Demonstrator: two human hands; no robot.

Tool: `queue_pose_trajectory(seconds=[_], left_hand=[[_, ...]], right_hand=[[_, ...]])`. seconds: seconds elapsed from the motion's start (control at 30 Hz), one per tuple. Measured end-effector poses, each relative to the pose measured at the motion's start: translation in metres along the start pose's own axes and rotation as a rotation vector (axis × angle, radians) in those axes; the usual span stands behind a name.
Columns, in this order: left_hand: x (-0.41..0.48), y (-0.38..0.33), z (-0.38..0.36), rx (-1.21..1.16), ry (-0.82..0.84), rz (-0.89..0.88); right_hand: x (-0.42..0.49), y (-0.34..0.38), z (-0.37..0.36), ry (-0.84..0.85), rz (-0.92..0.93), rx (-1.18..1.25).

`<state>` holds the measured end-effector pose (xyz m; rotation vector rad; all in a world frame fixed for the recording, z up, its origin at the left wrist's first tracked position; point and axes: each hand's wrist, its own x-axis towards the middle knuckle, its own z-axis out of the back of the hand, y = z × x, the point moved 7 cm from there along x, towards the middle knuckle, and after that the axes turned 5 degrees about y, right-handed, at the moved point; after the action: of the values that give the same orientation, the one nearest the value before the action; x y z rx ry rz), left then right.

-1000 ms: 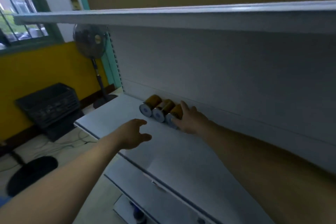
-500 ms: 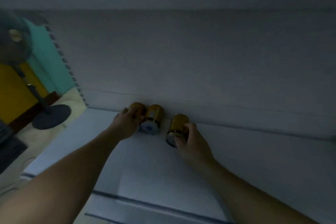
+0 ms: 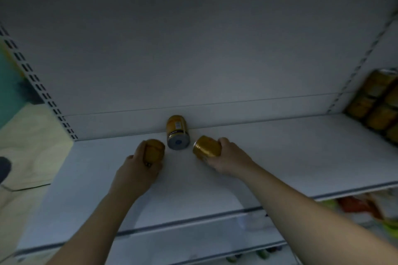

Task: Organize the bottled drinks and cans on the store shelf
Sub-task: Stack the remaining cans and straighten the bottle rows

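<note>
Three gold cans are on the white shelf (image 3: 280, 157). One can (image 3: 177, 132) lies on its side against the back panel, its grey end facing me. My left hand (image 3: 137, 170) grips a second gold can (image 3: 154, 151) just left of it. To the right, my right hand (image 3: 230, 159) holds a third gold can (image 3: 205, 147), tilted with its end pointing left. Both held cans are close to the shelf surface; whether they touch it is unclear.
Several gold cans (image 3: 379, 103) are stacked at the far right of the shelf beyond a slotted upright (image 3: 361, 64). Another slotted upright (image 3: 38, 86) bounds the left end. Lower shelves (image 3: 193, 241) hold blurred colourful items at the right.
Both hands have closed on the outer two cans and drawn them away from the back panel, leaving the middle can lying alone. The view has shifted right.
</note>
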<state>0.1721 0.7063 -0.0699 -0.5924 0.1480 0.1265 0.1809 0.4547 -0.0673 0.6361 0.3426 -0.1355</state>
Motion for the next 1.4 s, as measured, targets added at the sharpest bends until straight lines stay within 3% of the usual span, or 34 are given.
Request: queue_pose_trajectory(seconds=[0.1, 0.23, 0.3, 0.37, 0.67, 0.83, 0.97, 1.17, 1.4], left_hand=[[-0.018, -0.004, -0.003, -0.313, -0.019, -0.003], [-0.049, -0.011, -0.015, -1.012, -0.028, 0.082], [-0.061, -0.027, -0.025, -1.124, 0.04, 0.042], [-0.071, -0.058, -0.038, -1.144, 0.123, -0.026], [-0.14, -0.282, -0.158, -1.162, 0.432, -0.242], [-0.209, -0.417, -0.243, -1.128, 0.647, -0.37], [-0.249, -0.5, -0.286, -0.967, 0.673, -0.541], [-0.256, -0.577, -0.327, -0.897, 0.697, -0.603], [-0.204, -0.642, -0.353, -0.869, 0.499, -0.659]], right_hand=[[-0.016, -0.004, -0.003, -0.057, 0.018, 0.061], [-0.051, -0.029, -0.003, 0.001, -0.086, 0.99], [-0.073, -0.046, 0.003, 0.065, -0.068, 1.342], [-0.095, -0.068, 0.024, 0.045, -0.005, 1.48], [-0.221, -0.234, 0.139, -0.341, 0.071, 1.535], [-0.306, -0.347, 0.212, -0.655, 0.132, 1.407], [-0.357, -0.416, 0.261, -0.879, 0.035, 1.237], [-0.36, -0.473, 0.322, -0.922, -0.014, 1.012], [-0.279, -0.513, 0.392, -0.856, 0.076, 0.888]])
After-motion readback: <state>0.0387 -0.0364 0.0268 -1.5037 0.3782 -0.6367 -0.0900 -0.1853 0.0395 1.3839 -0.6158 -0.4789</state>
